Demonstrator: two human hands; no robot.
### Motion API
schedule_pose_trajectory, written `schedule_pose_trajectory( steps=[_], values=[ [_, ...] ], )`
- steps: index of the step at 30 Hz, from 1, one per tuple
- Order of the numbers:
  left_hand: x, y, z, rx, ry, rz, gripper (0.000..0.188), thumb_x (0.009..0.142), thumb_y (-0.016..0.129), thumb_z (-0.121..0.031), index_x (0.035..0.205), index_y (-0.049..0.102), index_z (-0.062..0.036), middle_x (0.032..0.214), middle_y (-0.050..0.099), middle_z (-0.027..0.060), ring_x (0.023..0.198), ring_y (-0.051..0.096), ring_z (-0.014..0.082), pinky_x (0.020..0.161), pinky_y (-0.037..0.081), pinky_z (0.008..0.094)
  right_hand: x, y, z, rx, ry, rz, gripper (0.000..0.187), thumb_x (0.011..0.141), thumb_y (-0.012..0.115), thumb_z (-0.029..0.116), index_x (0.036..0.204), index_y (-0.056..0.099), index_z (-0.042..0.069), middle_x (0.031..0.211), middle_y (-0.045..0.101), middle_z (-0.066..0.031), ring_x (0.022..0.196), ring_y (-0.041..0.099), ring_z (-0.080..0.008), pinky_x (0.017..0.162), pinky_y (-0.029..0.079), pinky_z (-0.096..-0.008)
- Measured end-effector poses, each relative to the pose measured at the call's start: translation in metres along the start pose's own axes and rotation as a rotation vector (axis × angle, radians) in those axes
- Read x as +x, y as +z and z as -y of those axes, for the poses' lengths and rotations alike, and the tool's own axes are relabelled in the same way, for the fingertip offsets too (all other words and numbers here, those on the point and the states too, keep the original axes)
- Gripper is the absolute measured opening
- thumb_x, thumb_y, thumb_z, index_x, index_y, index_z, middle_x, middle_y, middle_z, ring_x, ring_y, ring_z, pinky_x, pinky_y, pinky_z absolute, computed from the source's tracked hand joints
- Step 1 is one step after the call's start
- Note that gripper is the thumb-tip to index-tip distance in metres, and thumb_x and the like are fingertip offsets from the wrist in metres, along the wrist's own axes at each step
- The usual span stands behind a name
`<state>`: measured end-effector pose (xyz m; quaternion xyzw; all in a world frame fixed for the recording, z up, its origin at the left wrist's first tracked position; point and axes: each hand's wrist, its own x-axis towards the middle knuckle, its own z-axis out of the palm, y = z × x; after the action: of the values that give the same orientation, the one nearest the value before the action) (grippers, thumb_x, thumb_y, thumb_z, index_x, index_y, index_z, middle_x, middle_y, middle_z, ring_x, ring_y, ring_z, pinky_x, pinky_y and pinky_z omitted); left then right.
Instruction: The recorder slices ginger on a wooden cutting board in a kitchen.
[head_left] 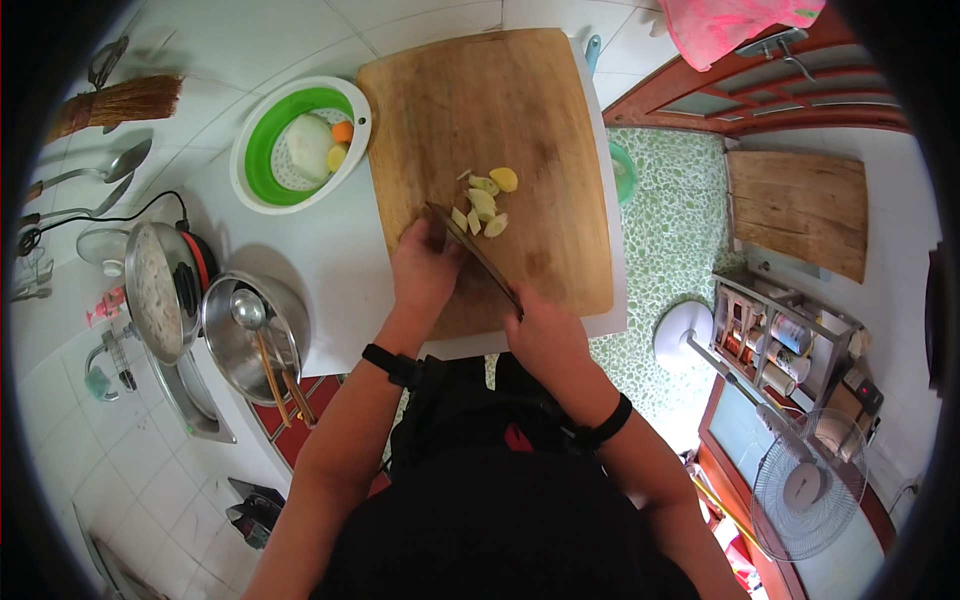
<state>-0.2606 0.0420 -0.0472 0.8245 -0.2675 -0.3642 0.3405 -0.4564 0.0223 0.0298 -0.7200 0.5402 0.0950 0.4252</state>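
Gripping the knife [480, 258] by its handle, the right hand [545, 335] sat at the near edge of the wooden cutting board [490, 120], blade angled toward the pale ginger slices [483, 205] near the board's middle. The left hand [425, 270] was curled, fingertips pressing down beside the blade, just short of the slices. Off the board's left edge, on the white counter [320, 260], stood a green-and-white colander [262, 150] holding vegetables

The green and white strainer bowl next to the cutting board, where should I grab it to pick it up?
Probably grip the strainer bowl by its wide white rim on the near-left edge, coming from above. That edge faces open counter, while the cutting board crowds the right side, and the vegetables sit inside.
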Motion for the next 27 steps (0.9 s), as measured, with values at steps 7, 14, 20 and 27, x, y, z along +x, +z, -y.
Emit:
schedule_pose_trajectory(
  steps=[7,14,20,27],
  values=[
    [-0.004,-0.002,0.010,0.000,0.017,0.000,0.022,0.081,0.078,-0.009,0.095,0.063,-0.0011,0.080,0.068,0.0127,0.072,0.066,0.0246,0.069,0.055,0.0387,0.002,0.012,-0.016,0.181,-0.020,-0.094,0.039,0.097,0.061,0.025,0.132,0.065,0.009,0.099,0.074,-0.0238,0.093,0.071,-0.0443,0.082,0.057,-0.0537],
    [-0.009,-0.002,0.006,-0.139,-0.040,0.026,0.010,0.093,0.069,-0.004,0.097,0.060,-0.0017,0.081,0.069,0.0060,0.067,0.066,0.0123,0.059,0.055,0.0279,-0.006,0.013,-0.040,0.295,-0.097,-0.198,0.035,0.095,0.063,0.022,0.127,0.068,0.008,0.093,0.074,-0.0224,0.087,0.071,-0.0436,0.077,0.057,-0.0517],
    [-0.007,-0.005,0.014,-0.282,-0.048,0.068,0.012,0.094,0.067,-0.001,0.102,0.059,-0.0027,0.083,0.066,0.0043,0.067,0.066,0.0119,0.059,0.056,0.0280,-0.024,0.016,-0.044,0.269,-0.190,-0.231,0.035,0.093,0.066,0.019,0.127,0.068,0.010,0.091,0.073,-0.0205,0.083,0.071,-0.0424,0.075,0.057,-0.0507],
    [-0.011,-0.002,0.015,-0.038,0.125,-0.053,0.027,0.087,0.073,0.002,0.108,0.058,-0.0055,0.082,0.062,0.0020,0.071,0.062,0.0118,0.064,0.053,0.0269,-0.042,0.017,-0.050,0.289,-0.211,-0.241,0.036,0.093,0.066,0.018,0.128,0.068,0.012,0.093,0.073,-0.0192,0.084,0.071,-0.0424,0.074,0.057,-0.0495]
  ],
)
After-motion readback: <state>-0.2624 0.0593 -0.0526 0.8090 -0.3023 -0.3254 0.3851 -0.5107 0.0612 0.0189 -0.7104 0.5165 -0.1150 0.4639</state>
